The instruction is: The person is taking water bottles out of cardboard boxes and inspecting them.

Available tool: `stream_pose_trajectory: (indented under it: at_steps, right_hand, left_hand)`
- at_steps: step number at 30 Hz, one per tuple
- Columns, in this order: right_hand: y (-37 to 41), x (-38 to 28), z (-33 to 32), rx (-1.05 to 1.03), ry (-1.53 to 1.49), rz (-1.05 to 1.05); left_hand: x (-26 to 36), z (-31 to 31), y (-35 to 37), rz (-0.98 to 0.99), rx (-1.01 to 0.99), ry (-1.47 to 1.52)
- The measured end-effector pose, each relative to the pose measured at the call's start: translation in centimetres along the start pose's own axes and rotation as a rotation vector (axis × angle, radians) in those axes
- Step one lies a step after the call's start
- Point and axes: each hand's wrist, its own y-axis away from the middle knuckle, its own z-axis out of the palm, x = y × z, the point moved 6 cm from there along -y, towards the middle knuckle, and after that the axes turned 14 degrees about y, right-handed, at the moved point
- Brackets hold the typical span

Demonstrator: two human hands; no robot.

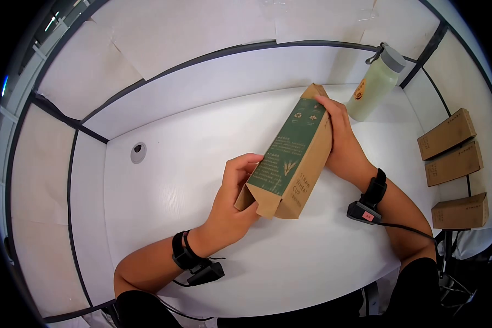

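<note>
A long brown cardboard box (298, 147) with a green printed panel is tilted above the white table, its near end toward me with flaps partly folded out. My left hand (230, 205) grips the near left end, fingertips on the green panel's edge and thumb by the flaps. My right hand (344, 139) wraps round the far right side, fingers on the top edge. The inside of the box is hidden. Behind my right hand, a pale green bottle (373, 87) with a grey lid stands upright on the table.
Three smaller brown boxes (447, 134) (454, 163) (460, 211) are at the right edge. A round grey grommet (138, 152) is set in the white table (175, 180) at the left. White panels with dark edging surround the table. Black wrist devices with cables are on both wrists.
</note>
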Motion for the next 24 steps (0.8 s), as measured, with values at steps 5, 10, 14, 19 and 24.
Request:
stream_pose_trajectory:
  at_steps: [5, 10, 14, 19, 24]
  right_hand:
    - [0.12, 0.13, 0.01, -0.003, -0.006, 0.006]
    - [0.11, 0.28, 0.02, -0.02, -0.033, 0.022]
    - [0.15, 0.39, 0.02, -0.018, -0.024, 0.014]
    - [0.16, 0.31, 0.13, -0.025, -0.015, 0.012]
    - [0.05, 0.39, 0.08, -0.008, -0.056, -0.004]
  left_hand:
    - [-0.2, 0.05, -0.19, -0.004, -0.008, -0.009]
    - [-0.19, 0.26, -0.22, -0.04, -0.005, -0.019]
    - [-0.22, 0.47, -0.19, -0.022, -0.021, -0.082]
    - [-0.23, 0.46, -0.02, -0.044, -0.019, -0.12]
    - [0.05, 0.89, -0.07, 0.006, -0.021, -0.12]
